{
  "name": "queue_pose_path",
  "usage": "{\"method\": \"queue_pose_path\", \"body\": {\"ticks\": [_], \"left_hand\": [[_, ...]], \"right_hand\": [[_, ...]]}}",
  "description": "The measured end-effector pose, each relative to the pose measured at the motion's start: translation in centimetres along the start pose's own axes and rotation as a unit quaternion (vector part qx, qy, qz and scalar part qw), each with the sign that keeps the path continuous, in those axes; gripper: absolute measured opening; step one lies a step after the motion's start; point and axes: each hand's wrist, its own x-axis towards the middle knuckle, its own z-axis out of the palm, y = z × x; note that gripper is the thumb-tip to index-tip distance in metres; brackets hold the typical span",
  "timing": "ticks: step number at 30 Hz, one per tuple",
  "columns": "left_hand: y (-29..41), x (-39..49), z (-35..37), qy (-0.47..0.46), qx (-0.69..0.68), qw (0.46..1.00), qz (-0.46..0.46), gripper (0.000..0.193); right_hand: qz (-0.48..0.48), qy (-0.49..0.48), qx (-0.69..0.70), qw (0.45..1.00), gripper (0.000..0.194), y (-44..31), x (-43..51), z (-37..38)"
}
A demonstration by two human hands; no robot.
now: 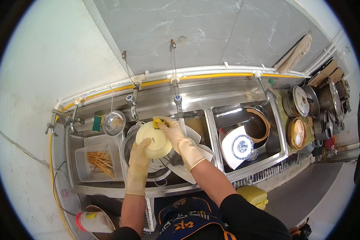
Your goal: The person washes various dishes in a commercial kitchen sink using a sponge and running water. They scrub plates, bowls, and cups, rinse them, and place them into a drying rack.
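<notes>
Both hands wear cream rubber gloves. A pale cream plate (157, 147), its underside facing up, is gripped at its lower left edge by my left hand (140, 156). My right hand (171, 131) pinches a yellow sponge (158, 122) against the plate's upper rim. Beneath the plate, the middle sink basin holds metal pots, white dishes (193, 134) and a grey steel-wool scourer (177, 159). The plate and my hands hide part of that stack.
Left basin: a clear plastic tub (81, 168) of wooden skewers (101, 162). Right basin: a blue-patterned plate (242, 147), a white dish and a brown clay pot (265, 123). Taps (178, 100) overhang the sinks. A strainer (114, 122) and green sponge (97, 123) sit behind; pots (300, 100) stand right.
</notes>
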Motion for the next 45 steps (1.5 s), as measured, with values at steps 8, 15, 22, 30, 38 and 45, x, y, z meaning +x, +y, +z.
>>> {"method": "queue_pose_path", "body": {"ticks": [8, 15, 22, 30, 38, 45], "left_hand": [[-0.4, 4.3, 0.7, 0.046, -0.129, 0.990, 0.028, 0.048], [-5.6, 0.7, 1.6, -0.094, 0.474, 0.864, 0.141, 0.029], [-17.4, -4.7, 21.3, -0.570, 0.630, 0.375, 0.371, 0.032], [-22.8, -3.8, 22.1, -0.528, 0.707, 0.341, 0.323, 0.027], [-16.3, 5.5, 1.5, 0.083, 0.607, 0.783, 0.109, 0.036], [-18.8, 9.8, -2.8, -0.022, 0.568, 0.812, -0.132, 0.063]], "right_hand": [[-0.077, 0.065, 0.129, 0.987, 0.034, 9.8, -7.9, 4.8], [0.102, 0.088, 0.032, 0.990, 0.029, 10.0, -12.1, -4.3], [0.137, 0.122, 0.132, 0.974, 0.031, 12.7, -18.1, -9.1], [0.134, 0.186, 0.163, 0.960, 0.032, 16.1, -18.5, -15.2], [0.162, 0.230, 0.000, 0.960, 0.037, 14.2, -17.0, -17.0], [0.224, 0.182, -0.211, 0.934, 0.040, 11.3, -12.0, -14.3]]}}
